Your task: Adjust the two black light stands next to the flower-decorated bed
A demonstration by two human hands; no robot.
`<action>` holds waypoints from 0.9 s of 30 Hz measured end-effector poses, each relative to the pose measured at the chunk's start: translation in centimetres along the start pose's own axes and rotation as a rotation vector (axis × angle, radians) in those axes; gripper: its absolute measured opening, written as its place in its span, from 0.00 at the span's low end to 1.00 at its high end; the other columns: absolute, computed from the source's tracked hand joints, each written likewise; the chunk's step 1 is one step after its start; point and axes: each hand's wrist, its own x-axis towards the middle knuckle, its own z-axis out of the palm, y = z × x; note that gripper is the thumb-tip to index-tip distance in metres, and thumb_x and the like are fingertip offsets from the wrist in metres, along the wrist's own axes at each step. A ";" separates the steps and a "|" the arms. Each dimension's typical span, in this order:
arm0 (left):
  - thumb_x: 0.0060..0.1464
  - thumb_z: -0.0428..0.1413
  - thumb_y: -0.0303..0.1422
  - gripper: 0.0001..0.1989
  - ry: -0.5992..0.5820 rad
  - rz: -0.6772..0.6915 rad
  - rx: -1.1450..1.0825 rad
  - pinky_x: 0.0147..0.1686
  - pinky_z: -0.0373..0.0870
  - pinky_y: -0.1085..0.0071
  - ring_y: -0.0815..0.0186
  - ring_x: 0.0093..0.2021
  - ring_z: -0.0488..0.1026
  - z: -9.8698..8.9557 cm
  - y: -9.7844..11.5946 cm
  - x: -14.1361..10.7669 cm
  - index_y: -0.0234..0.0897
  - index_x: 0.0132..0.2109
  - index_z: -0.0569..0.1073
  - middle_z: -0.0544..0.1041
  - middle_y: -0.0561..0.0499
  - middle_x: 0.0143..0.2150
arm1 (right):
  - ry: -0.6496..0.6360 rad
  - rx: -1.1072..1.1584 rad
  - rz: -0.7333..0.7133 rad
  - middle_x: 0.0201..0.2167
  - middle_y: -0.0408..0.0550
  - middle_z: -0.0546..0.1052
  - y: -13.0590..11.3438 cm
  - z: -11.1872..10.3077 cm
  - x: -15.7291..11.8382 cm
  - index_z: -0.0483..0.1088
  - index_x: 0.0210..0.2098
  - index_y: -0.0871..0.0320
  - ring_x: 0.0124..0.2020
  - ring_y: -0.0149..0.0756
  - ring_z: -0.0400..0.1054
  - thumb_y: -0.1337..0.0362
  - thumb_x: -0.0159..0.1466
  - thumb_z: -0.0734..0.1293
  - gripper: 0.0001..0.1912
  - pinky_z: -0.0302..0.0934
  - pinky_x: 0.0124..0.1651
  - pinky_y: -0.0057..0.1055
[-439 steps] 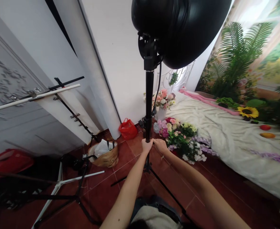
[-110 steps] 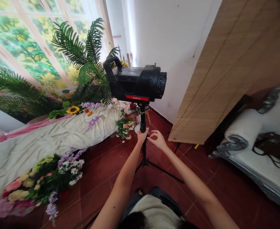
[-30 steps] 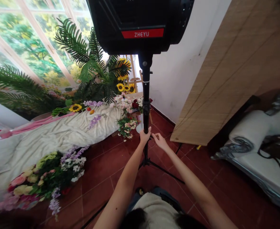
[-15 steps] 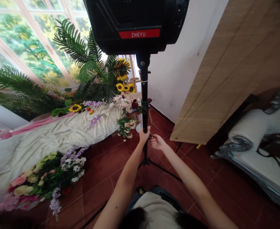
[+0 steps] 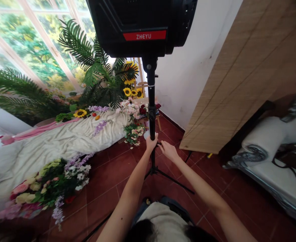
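A black studio light [image 5: 143,20] with a red label reading ZHEYU stands at the top of the view on a black light stand [image 5: 151,97]. My left hand [image 5: 151,143] is wrapped round the stand's pole, low on the column. Just to its right, my right hand [image 5: 167,149] has its fingers closed on a small dark knob [image 5: 159,144] at the side of the pole. The knob is partly hidden by the fingers. Below the hands, the stand's legs [image 5: 174,181] spread over the red tiled floor [image 5: 112,174].
Cream cloth [image 5: 105,134] with artificial flowers [image 5: 49,188] lies to the left, under palm fronds [image 5: 97,67] and a window [image 5: 44,43]. On the right are a leaning woven bamboo screen [image 5: 218,77] and a white sofa [image 5: 266,134] with a brown bag [image 5: 294,158].
My right hand has turned and its fingers have moved onto the knob. The left hand keeps its hold on the pole. The view has shifted slightly.
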 end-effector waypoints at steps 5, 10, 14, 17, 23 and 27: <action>0.45 0.55 0.47 0.19 -0.019 0.051 0.061 0.21 0.62 0.75 0.70 0.20 0.67 0.2 -0.1 0.1 0.34 0.22 0.70 0.71 0.50 0.19 | -0.035 -0.072 -0.146 0.36 0.53 0.73 1.3 -0.5 1.0 0.65 0.41 0.58 0.37 0.36 0.67 0.54 0.67 0.50 0.19 0.54 0.33 0.26; 0.43 0.57 0.47 0.19 -0.004 0.021 0.040 0.20 0.62 0.76 0.71 0.20 0.67 0.3 0.1 -0.1 0.34 0.20 0.68 0.70 0.50 0.18 | -0.093 0.239 -0.158 0.27 0.47 0.73 2.4 -0.2 2.0 0.67 0.32 0.57 0.28 0.34 0.67 0.53 0.67 0.51 0.20 0.54 0.32 0.25; 0.43 0.56 0.48 0.20 0.004 0.015 0.069 0.20 0.62 0.75 0.71 0.18 0.66 0.5 0.1 -0.2 0.33 0.20 0.68 0.69 0.51 0.18 | -0.052 0.608 -0.060 0.18 0.43 0.70 2.6 0.8 2.1 0.65 0.23 0.56 0.23 0.33 0.64 0.51 0.65 0.52 0.22 0.54 0.30 0.25; 0.43 0.56 0.48 0.21 0.007 0.041 0.074 0.22 0.63 0.75 0.71 0.20 0.66 0.7 0.0 -0.3 0.33 0.21 0.69 0.70 0.51 0.18 | -0.022 0.683 -0.006 0.18 0.43 0.70 2.8 1.4 1.9 0.65 0.23 0.55 0.23 0.33 0.64 0.48 0.63 0.54 0.21 0.54 0.31 0.25; 0.43 0.57 0.47 0.19 0.083 0.081 0.014 0.27 0.65 0.75 0.70 0.25 0.68 1.5 -0.3 -1.3 0.33 0.26 0.70 0.72 0.50 0.23 | -0.022 0.608 0.041 0.23 0.46 0.72 3.6 1.8 1.6 0.68 0.29 0.54 0.27 0.36 0.64 0.47 0.61 0.55 0.20 0.53 0.32 0.25; 0.46 0.56 0.45 0.18 0.115 0.155 -0.044 0.37 0.67 0.74 0.69 0.34 0.71 1.8 -0.3 -3.2 0.35 0.37 0.71 0.74 0.49 0.34 | -0.028 0.535 0.009 0.25 0.47 0.73 3.6 1.9 1.3 0.68 0.30 0.55 0.28 0.36 0.66 0.49 0.63 0.53 0.21 0.53 0.32 0.25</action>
